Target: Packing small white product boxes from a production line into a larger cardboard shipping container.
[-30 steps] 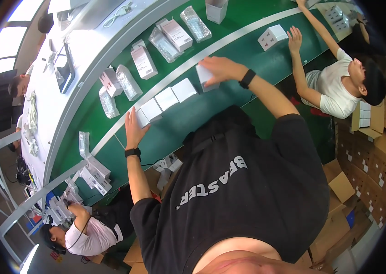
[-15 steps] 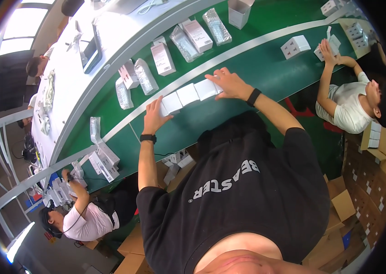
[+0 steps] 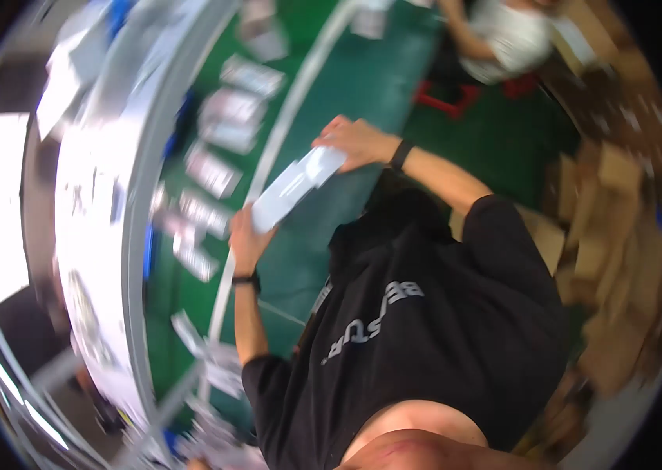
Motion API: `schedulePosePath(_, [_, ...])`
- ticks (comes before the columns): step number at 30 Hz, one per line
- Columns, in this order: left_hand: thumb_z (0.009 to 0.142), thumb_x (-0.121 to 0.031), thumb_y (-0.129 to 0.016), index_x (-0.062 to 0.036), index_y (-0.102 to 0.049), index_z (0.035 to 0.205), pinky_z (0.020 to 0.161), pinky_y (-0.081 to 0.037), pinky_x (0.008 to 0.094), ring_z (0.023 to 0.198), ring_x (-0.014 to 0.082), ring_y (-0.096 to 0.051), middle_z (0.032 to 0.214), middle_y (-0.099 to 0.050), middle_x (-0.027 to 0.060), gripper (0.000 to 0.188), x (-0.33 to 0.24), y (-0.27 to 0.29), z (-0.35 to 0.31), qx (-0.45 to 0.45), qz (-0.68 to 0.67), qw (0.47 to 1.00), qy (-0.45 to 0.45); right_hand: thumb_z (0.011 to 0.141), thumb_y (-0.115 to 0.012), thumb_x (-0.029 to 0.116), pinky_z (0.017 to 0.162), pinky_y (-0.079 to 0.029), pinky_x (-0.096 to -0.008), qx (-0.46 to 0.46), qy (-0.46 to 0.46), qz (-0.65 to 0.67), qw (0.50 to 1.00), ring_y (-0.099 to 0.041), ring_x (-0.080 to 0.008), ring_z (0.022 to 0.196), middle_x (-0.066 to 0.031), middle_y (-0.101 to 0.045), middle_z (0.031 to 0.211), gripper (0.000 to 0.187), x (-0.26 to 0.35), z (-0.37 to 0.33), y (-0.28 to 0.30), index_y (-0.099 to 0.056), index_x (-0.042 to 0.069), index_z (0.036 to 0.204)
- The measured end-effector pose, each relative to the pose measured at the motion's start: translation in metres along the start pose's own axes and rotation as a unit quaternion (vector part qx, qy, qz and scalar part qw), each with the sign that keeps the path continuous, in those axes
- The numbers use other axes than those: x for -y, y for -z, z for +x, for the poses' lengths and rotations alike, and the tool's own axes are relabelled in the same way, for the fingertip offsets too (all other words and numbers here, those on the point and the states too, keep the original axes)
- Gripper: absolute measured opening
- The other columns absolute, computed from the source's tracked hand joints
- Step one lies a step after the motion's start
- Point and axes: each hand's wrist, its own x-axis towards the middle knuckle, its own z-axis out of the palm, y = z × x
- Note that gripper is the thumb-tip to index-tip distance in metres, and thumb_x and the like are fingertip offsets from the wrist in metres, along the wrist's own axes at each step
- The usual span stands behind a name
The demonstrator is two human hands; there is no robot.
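Note:
A row of white boxes (image 3: 290,189), several end to end, spans the gap between my two hands above the dark green bench (image 3: 323,227). My left hand (image 3: 248,236) is closed around the near left end of the row. At the far right end, my right hand (image 3: 356,142) grips the last box with bent fingers. Motion blur softens everything, so the seams between the boxes are faint. Whether the row rests on the bench or hangs just over it, I cannot tell.
Beyond a white divider strip (image 3: 290,106) lie several blurred small boxes and wrapped packs (image 3: 213,170). A grey rail (image 3: 138,235) edges a white worktop (image 3: 100,227). At the upper right are a person in a white shirt (image 3: 510,39) and a red stool (image 3: 450,98). Cardboard boxes (image 3: 609,235) stand at right.
The whole view has swung round, so the bench now runs more steeply. My hands have closed in on the row's ends, and the row slants up to the right.

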Motion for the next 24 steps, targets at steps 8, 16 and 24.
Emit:
schedulePosePath(8, [0.064,-0.021,-0.087,-0.0081,-0.05,0.138,0.095,-0.05,0.0474,0.119,0.0384,-0.053,0.13,-0.056,0.0167,0.084,-0.13,0.003,0.092,0.153,0.004,0.943,-0.297,0.073,-0.079,0.035,0.07,-0.056,-0.0448,-0.203,-0.327,0.021,0.923,-0.048,-0.0327,0.12,-0.0052,-0.054,0.116,0.061,0.086,-0.226,0.002,-0.056,0.021,0.128])
schedulePosePath(16, [0.063,-0.018,-0.086,-0.0081,-0.048,0.139,0.09,-0.054,0.0452,0.119,0.0375,-0.052,0.13,-0.055,0.0143,0.086,-0.39,-0.089,0.119,0.303,-0.005,0.741,-0.599,0.072,-0.081,0.033,0.077,-0.057,-0.0444,-0.273,-0.653,0.014,0.706,-0.046,-0.0308,0.125,-0.0062,-0.054,0.126,0.069,0.21,-0.419,-0.011,-0.055,0.02,0.134])
schedulePosePath(24, [0.064,-0.02,-0.084,-0.0069,-0.048,0.137,0.088,-0.054,0.0476,0.116,0.0387,-0.052,0.13,-0.054,0.0142,0.082,-0.633,-0.274,0.001,0.353,-0.018,0.566,-0.745,0.071,-0.082,0.032,0.088,-0.054,-0.0457,-0.28,-0.836,0.038,0.471,-0.045,-0.0316,0.127,-0.0063,-0.053,0.129,0.073,0.266,-0.618,-0.073,-0.053,0.018,0.136])
